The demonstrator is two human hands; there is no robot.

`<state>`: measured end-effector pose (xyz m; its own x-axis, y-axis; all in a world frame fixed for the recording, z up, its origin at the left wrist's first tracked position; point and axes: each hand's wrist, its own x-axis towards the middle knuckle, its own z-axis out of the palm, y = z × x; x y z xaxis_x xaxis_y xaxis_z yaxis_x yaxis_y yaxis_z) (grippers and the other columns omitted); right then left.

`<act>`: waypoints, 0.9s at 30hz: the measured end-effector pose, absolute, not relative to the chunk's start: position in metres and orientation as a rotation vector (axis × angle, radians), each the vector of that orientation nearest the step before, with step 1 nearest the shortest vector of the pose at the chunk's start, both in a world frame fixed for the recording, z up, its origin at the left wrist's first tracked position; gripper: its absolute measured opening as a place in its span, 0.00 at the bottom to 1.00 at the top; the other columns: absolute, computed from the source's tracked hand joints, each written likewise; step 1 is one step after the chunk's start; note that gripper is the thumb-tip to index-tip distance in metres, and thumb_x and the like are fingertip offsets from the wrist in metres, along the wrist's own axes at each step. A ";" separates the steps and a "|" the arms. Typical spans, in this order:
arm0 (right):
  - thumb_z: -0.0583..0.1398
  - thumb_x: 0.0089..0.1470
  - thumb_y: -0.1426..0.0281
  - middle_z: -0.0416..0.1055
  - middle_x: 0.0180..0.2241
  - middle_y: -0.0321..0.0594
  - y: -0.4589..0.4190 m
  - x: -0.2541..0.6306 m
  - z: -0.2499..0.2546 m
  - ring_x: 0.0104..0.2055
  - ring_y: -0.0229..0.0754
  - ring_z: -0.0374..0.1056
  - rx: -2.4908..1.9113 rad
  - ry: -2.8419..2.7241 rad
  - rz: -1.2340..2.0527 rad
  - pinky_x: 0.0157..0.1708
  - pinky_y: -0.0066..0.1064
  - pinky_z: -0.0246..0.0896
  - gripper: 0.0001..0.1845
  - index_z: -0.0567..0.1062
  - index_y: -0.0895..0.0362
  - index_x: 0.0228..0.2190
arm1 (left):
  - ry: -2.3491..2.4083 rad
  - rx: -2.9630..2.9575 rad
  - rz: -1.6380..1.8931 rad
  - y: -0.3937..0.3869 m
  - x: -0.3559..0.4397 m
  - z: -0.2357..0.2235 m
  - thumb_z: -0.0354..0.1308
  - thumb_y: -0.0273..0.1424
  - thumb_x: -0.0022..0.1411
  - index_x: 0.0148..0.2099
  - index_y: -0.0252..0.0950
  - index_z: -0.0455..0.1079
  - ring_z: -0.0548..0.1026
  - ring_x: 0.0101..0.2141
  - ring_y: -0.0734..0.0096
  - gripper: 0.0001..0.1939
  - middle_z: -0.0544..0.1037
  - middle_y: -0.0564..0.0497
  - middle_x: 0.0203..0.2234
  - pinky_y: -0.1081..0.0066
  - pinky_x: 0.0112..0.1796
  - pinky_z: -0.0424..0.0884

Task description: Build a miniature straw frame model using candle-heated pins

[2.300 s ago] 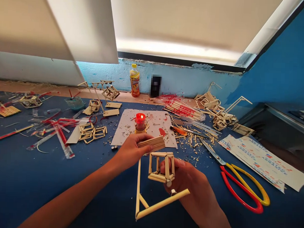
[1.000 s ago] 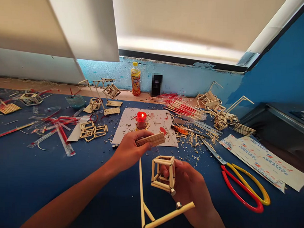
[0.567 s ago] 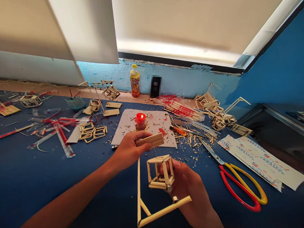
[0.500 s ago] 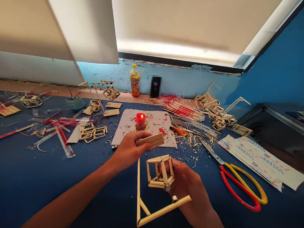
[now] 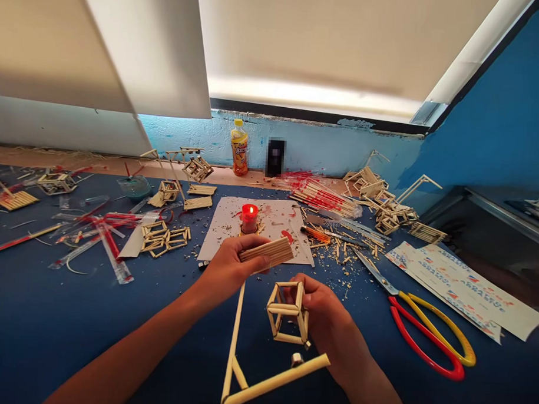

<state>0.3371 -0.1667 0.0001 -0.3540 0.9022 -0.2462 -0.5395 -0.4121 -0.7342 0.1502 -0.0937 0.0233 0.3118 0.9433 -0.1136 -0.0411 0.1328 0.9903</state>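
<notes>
My left hand (image 5: pixel 229 262) is closed around a flat panel of bamboo sticks (image 5: pixel 272 252). From beneath it a long stick arm (image 5: pixel 276 380) runs toward me and bends right, with a short diagonal brace at the bend. A small shiny metal piece (image 5: pixel 296 359) sits on the arm near its free end. My right hand (image 5: pixel 330 313) pinches a cube frame of sticks (image 5: pixel 284 309) by its right side, above the arm and apart from it. Another small metal piece (image 5: pixel 307 345) shows at the cube's lower right corner. My right fingertips are partly behind the cube.
Beyond my hands a lit red candle (image 5: pixel 249 218) stands on cardboard (image 5: pixel 220 224). Large scissors (image 5: pixel 399 293) lie right, beside printed paper strips (image 5: pixel 470 291). A knife (image 5: pixel 334 232), an orange lighter (image 5: pixel 317 234) and packaged sticks (image 5: pixel 327 197) lie farther back. Stick frames (image 5: pixel 164 238) and plastic wrappers (image 5: pixel 111 246) are left.
My right hand has turned the cube frame, so another face shows and its metal piece has shifted to the right. The arm's bend has swung slightly left and down. My left hand keeps its hold.
</notes>
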 end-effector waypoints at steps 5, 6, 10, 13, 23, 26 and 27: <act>0.65 0.50 0.63 0.64 0.26 0.34 -0.160 0.342 -0.003 0.29 0.37 0.57 -0.872 -0.989 1.689 0.31 0.29 0.55 0.12 0.71 0.56 0.26 | 0.905 1.104 0.915 -0.095 0.150 0.025 0.72 0.32 0.52 0.42 0.36 0.77 0.80 0.34 0.69 0.15 0.82 0.53 0.34 0.70 0.38 0.77; 0.65 0.52 0.64 0.64 0.26 0.33 -0.159 0.343 -0.002 0.29 0.37 0.57 -0.878 -1.041 1.657 0.32 0.29 0.55 0.11 0.71 0.56 0.26 | 0.883 1.086 0.909 -0.095 0.150 0.026 0.72 0.33 0.51 0.42 0.36 0.77 0.81 0.33 0.68 0.16 0.83 0.52 0.34 0.69 0.38 0.77; 0.63 0.58 0.65 0.66 0.28 0.33 -0.159 0.345 0.003 0.30 0.37 0.60 -0.924 -1.145 1.635 0.32 0.28 0.56 0.07 0.75 0.56 0.32 | 0.819 1.030 0.873 -0.097 0.150 0.031 0.73 0.33 0.51 0.42 0.35 0.77 0.80 0.32 0.67 0.16 0.82 0.50 0.33 0.71 0.34 0.76; 0.65 0.59 0.62 0.72 0.32 0.35 -0.157 0.345 0.003 0.34 0.38 0.67 -0.911 -1.176 1.664 0.34 0.27 0.61 0.10 0.79 0.55 0.38 | 0.793 1.006 0.841 -0.099 0.151 0.036 0.73 0.32 0.51 0.42 0.35 0.78 0.80 0.32 0.71 0.16 0.82 0.51 0.33 0.75 0.34 0.74; 0.71 0.53 0.58 0.79 0.32 0.38 -0.143 0.345 -0.015 0.32 0.38 0.71 -0.820 -1.158 1.821 0.36 0.28 0.64 0.16 0.83 0.56 0.40 | 0.699 1.014 0.774 -0.104 0.157 0.041 0.74 0.34 0.52 0.43 0.34 0.77 0.80 0.32 0.70 0.17 0.83 0.49 0.33 0.75 0.34 0.74; 0.71 0.53 0.58 0.79 0.33 0.40 -0.144 0.348 -0.022 0.33 0.39 0.73 -0.805 -1.113 1.911 0.37 0.29 0.64 0.19 0.82 0.57 0.41 | 0.683 1.033 0.767 -0.108 0.157 0.043 0.74 0.34 0.52 0.43 0.33 0.77 0.80 0.32 0.70 0.17 0.83 0.48 0.32 0.75 0.35 0.75; 0.70 0.54 0.57 0.80 0.34 0.40 -0.145 0.348 -0.023 0.33 0.40 0.73 -0.803 -1.088 1.938 0.37 0.30 0.65 0.19 0.81 0.57 0.42 | 0.682 1.038 0.768 -0.110 0.158 0.044 0.74 0.34 0.53 0.43 0.33 0.77 0.80 0.32 0.70 0.17 0.83 0.48 0.33 0.75 0.35 0.74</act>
<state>0.3483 -0.1446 -0.0232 -0.5141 0.8439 -0.1535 -0.3085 -0.3489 -0.8849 0.1576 -0.1096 0.0438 0.5597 0.8182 -0.1316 -0.2277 0.3045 0.9249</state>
